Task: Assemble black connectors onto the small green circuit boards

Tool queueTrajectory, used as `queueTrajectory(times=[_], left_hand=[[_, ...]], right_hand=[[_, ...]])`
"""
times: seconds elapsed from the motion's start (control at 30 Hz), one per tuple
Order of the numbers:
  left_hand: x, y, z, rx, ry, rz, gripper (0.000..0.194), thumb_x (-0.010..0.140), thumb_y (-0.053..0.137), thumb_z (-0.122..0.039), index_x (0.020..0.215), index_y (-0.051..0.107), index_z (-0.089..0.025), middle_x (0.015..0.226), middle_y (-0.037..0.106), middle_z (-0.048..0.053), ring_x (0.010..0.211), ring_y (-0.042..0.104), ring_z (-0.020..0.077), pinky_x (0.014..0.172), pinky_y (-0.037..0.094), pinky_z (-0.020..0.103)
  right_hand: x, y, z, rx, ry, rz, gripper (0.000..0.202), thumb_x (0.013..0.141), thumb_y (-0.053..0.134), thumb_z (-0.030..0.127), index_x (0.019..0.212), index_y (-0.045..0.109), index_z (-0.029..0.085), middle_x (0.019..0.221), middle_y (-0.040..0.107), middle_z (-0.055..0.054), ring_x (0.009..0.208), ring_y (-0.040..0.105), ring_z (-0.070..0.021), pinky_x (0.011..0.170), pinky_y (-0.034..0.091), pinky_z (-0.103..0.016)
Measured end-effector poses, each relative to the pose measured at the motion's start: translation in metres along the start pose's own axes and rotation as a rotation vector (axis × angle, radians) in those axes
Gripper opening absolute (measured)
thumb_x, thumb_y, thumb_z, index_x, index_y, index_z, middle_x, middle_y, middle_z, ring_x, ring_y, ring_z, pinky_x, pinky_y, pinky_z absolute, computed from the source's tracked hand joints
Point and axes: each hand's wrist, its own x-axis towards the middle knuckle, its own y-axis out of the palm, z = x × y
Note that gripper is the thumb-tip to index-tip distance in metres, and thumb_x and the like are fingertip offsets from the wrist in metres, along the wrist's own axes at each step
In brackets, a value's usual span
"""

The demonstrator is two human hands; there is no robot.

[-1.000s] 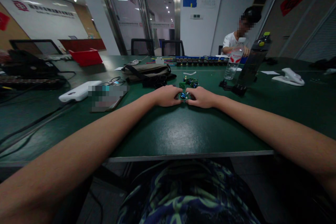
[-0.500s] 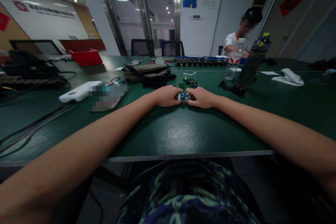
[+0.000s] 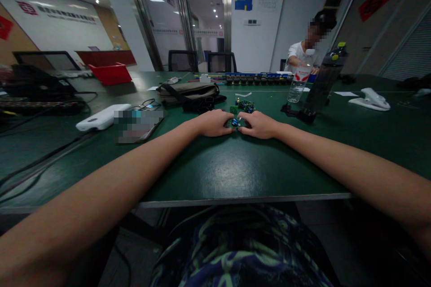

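Both of my hands meet over the green table (image 3: 232, 166). Between their fingertips is a small circuit board (image 3: 235, 123) with blue round parts on it. My left hand (image 3: 217, 123) grips its left side between thumb and fingers. My right hand (image 3: 256, 124) pinches the right side the same way. Fingers cover much of the board's edges. Just beyond the hands lie more green circuit boards (image 3: 247, 106), close together on the tabletop.
At the left are a phone (image 3: 141, 126) and a white device (image 3: 101, 117) with cables. A tan bag (image 3: 188, 93) lies behind my left hand. To the right stand a clear bottle (image 3: 298, 83) and a dark bottle (image 3: 321, 85). A person (image 3: 299, 56) sits across the table.
The small board has tilted slightly between my fingers, and its pale edge shows less. My hands have stayed almost in place.
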Motion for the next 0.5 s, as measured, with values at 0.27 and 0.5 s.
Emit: queueTrajectory(times=[0.27,0.5], left_hand=[[-0.0009,0.0003,0.0,-0.032,-0.006,-0.001,0.026,0.088,0.056,-0.04,0.103,0.064,-0.02,0.09,0.074,0.005,0.078,0.068,0.0205,0.069,0.044,0.028],[-0.0008,0.0003,-0.0005,-0.022,-0.009,-0.005,0.028,0.088,0.057,-0.041,0.105,0.064,-0.02,0.088,0.074,0.005,0.079,0.068,0.0211,0.071,0.045,0.028]], right_hand=[[0.0025,0.0002,-0.0021,0.153,-0.017,-0.01,0.017,0.084,0.059,0.025,0.097,0.06,0.016,0.07,0.058,0.002,0.061,0.048,-0.0128,0.064,0.03,-0.024],[0.0019,-0.0013,-0.0006,0.16,-0.006,-0.009,0.011,0.083,0.057,0.026,0.09,0.056,0.017,0.07,0.057,0.001,0.062,0.047,-0.0133,0.063,0.029,-0.024]])
